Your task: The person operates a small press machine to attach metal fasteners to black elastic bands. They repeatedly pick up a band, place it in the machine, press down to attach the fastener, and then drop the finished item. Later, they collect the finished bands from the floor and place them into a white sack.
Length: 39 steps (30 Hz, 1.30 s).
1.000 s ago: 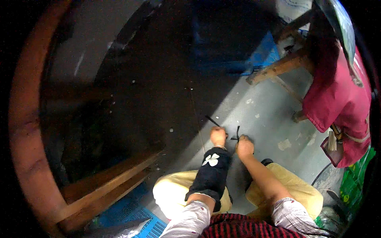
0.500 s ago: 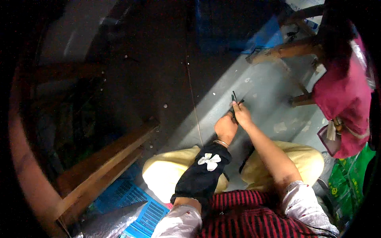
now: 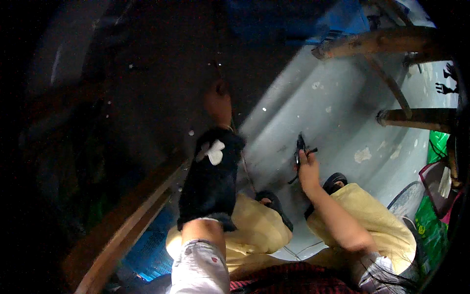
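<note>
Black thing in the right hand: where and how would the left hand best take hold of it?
Probably by pinching the end of the black thing that juts beyond the right hand, coming from the left: that end looks free, the right fingers cover its middle, and the left hand is on that side.

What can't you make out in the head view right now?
All in the head view:
Left hand: shadow hides whether it holds anything.
Black item in the right hand: partly covered by that hand, too small to identify.
Blue object: cut off by the top edge.
</note>
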### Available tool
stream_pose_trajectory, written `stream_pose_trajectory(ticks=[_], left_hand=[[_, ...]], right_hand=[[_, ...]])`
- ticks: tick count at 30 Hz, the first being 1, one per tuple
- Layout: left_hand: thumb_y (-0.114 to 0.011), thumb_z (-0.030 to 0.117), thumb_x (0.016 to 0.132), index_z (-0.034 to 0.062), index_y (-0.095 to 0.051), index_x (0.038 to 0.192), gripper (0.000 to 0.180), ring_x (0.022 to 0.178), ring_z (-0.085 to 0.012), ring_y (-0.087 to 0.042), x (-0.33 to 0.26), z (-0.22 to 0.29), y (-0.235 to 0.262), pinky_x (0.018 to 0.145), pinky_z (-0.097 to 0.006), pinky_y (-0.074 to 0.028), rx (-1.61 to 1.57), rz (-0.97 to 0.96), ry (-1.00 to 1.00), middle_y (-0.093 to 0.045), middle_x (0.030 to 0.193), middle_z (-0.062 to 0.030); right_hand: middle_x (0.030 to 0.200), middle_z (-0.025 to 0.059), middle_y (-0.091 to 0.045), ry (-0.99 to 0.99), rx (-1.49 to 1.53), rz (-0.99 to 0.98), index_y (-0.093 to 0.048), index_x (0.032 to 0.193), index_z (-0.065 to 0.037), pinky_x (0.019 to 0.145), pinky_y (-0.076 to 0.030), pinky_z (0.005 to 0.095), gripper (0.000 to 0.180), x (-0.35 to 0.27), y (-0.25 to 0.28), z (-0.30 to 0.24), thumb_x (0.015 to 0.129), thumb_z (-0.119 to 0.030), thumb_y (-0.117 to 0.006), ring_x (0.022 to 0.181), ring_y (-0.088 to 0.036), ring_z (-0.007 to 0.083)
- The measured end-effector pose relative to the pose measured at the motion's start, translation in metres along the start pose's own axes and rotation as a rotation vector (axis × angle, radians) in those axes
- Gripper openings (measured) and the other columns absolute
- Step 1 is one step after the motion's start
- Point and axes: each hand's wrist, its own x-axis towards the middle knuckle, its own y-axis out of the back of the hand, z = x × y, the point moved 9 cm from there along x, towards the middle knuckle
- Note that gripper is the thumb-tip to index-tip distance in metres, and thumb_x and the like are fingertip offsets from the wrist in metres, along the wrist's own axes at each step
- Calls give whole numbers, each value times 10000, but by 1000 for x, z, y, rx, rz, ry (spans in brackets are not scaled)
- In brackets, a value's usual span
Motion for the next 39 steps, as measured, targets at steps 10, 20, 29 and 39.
stream_pose_trajectory(ticks=[10,20,29,39], left_hand=[[-713,126,848,138,-753,1062,219,867,-312,-704,77,-40,-57,773,-406,-567,395,15,-246,-724,960,-130],[-651,153,900,113,-716,1099,213,930,-350,-690,87,-10,-42,773,-449,-544,420,-65,-315,-710,1035,-153],[-694,220,893,45,-692,1008,210,871,-324,-669,-15,140,-115,768,-399,-518,-96,-468,-357,-705,974,-178],[-757,156,846,-10,-696,925,193,681,-177,-636,-36,167,-143,654,-301,-490,-263,-551,-76,-707,813,-100]], right_hand=[[838,56,-624,-58,-216,-18,-577,953,-33,635,-478,320,234,-35,17,59,1028,-250,-536,709,-598,150],[841,43,-616,-193,-80,73,-602,1033,-24,637,-478,301,252,-32,31,39,1017,-271,-556,684,-595,154],[893,46,-599,-220,24,57,-583,1065,2,643,-484,303,238,-39,34,47,1020,-230,-549,691,-578,149],[940,67,-609,-244,31,17,-583,1103,-1,665,-495,312,253,-44,33,59,1019,-238,-550,765,-585,164]])
